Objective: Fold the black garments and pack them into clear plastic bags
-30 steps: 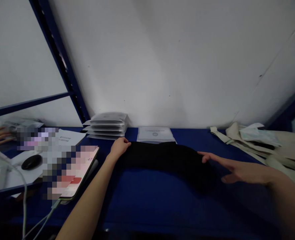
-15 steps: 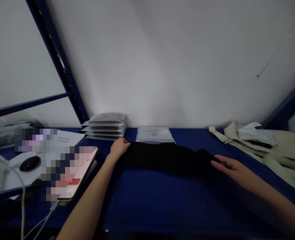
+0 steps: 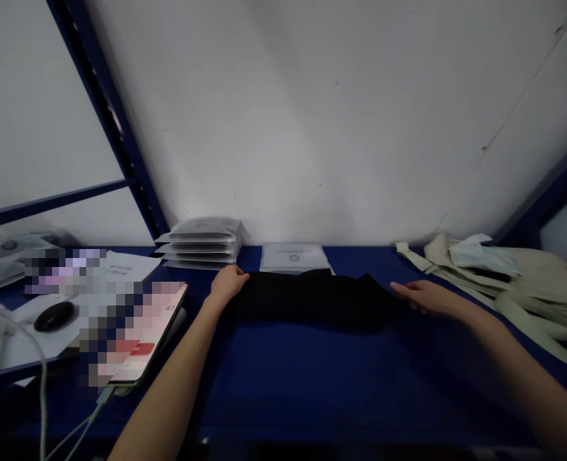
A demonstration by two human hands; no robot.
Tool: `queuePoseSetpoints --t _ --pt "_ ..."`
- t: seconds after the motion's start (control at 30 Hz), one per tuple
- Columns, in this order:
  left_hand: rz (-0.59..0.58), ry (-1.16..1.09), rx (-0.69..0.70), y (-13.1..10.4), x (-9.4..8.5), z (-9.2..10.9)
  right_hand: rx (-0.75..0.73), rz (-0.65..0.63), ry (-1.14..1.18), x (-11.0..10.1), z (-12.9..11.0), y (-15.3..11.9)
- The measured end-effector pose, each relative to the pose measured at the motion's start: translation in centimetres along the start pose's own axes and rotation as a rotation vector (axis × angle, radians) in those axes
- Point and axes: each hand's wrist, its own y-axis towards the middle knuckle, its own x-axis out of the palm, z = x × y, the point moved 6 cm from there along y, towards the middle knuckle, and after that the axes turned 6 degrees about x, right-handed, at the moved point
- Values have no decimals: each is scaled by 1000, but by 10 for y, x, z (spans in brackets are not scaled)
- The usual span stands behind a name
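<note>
A folded black cloth [image 3: 307,301], perhaps a garment, lies stretched sideways across the blue table. My left hand [image 3: 226,286] is closed in a pinch on its upper left corner. At the cloth's right end, my right hand [image 3: 422,296] has its fingers bent around the dark edge, with one fingertip extended to the left. The exact grip there is hard to see against the black fabric. Just behind the cloth sits a flat, frosted plastic packet [image 3: 294,257] with a printed emblem, its front edge partly covered.
Several frosted packets [image 3: 201,243] are stacked at the back left. A phone [image 3: 144,333] with a cable, a black mouse [image 3: 55,316] and paper sheets [image 3: 125,269] lie on the left. Beige cloth straps [image 3: 537,275] are heaped on the right. A white wall [image 3: 312,128] rises behind the blue table [image 3: 303,390].
My right hand has moved left and slightly up, and the cloth's right end has shifted with it. The cloth looks flatter. My left hand stays at its corner.
</note>
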Motion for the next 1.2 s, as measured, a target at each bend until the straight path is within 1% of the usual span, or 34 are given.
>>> queuePoseSetpoints --t 0.07,0.13,0.2,0.27,0.33,0.4,0.5,0.6,0.67,0.7,0.77,0.83,0.9,0.97,1.03,1.1,1.13,1.17,1.2 --pt "9 3 -7 1 0 -1 100 -73 75 -4 8 -7" --pt "10 -1 -10 1 1 -1 146 -138 140 -8 11 -19" --pt "10 -2 -11 0 0 0 132 -173 165 -11 9 -32" --pt "11 0 -13 0 0 0 94 -180 143 -11 7 -41" --pt "11 4 -11 -1 -1 1 60 -171 113 -8 6 -45" --pt "8 3 -1 -2 -1 2 58 -175 138 -5 7 -44" --pt "4 -10 7 -2 -1 1 77 -242 349 0 9 -39" --pt "3 -28 0 -1 0 -1 60 -324 591 1 4 -37" --pt "2 -38 1 0 0 -2 51 -319 687 -1 -3 -37" --pt "-1 -43 2 0 1 -3 54 -293 722 -3 -6 -38" --pt "-11 -57 9 1 1 -3 71 -197 771 -7 -15 -41" --pt "-24 -73 13 1 2 -2 82 -55 797 -13 -27 -44" --pt "-35 -79 12 1 2 -2 63 107 786 -18 -43 -49" --pt "-41 -76 8 1 3 -2 -6 268 692 -23 -66 -55" --pt "-47 -73 1 0 3 -2 -118 432 489 -23 -97 -66" --pt "-48 -67 -8 -1 3 -2 -243 558 259 -11 -131 -81" --pt "-46 -60 -15 -2 2 -1 -315 589 179 -1 -148 -89" --pt "-42 -53 -22 -3 1 -1 -383 567 98 15 -163 -95" --pt "-37 -45 -29 -4 1 0 -436 517 15 33 -176 -99"
